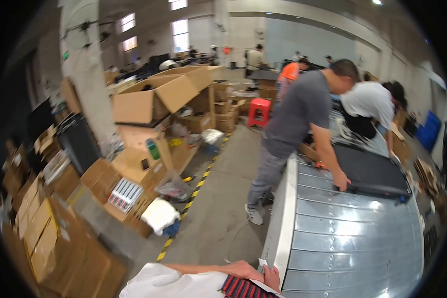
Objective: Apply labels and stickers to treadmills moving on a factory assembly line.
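Mostly setup: one hand pinching a small white tag at the table's near-left edge, which hand unclear; other out of view. Next probably placing it flat.

The person wears a white short sleeve that ends above the elbow, so the forearm running to the one hand in view is bare. Just below that hand's grip sits a patch of dark cloth with red stripes. No glove, watch or ring shows on the hand.
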`<action>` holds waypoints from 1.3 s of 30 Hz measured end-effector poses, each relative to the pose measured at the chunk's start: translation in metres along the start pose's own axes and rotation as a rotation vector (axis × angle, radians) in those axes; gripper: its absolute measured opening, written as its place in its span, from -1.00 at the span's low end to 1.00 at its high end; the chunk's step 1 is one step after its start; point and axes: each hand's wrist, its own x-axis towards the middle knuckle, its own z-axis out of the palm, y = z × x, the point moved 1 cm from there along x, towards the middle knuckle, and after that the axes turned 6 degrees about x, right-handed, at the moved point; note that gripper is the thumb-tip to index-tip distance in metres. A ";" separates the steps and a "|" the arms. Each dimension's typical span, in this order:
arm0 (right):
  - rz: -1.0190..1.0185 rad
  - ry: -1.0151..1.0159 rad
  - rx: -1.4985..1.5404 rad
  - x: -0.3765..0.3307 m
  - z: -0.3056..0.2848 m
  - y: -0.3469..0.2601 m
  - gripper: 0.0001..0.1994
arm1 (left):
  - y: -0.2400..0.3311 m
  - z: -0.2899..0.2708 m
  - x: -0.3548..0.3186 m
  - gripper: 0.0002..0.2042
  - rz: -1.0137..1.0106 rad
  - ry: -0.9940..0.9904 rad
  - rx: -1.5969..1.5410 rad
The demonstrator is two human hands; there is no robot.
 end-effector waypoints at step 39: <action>0.016 -0.005 0.134 0.027 -0.007 0.016 -0.62 | -0.025 -0.009 0.067 -0.68 -0.084 -0.308 0.105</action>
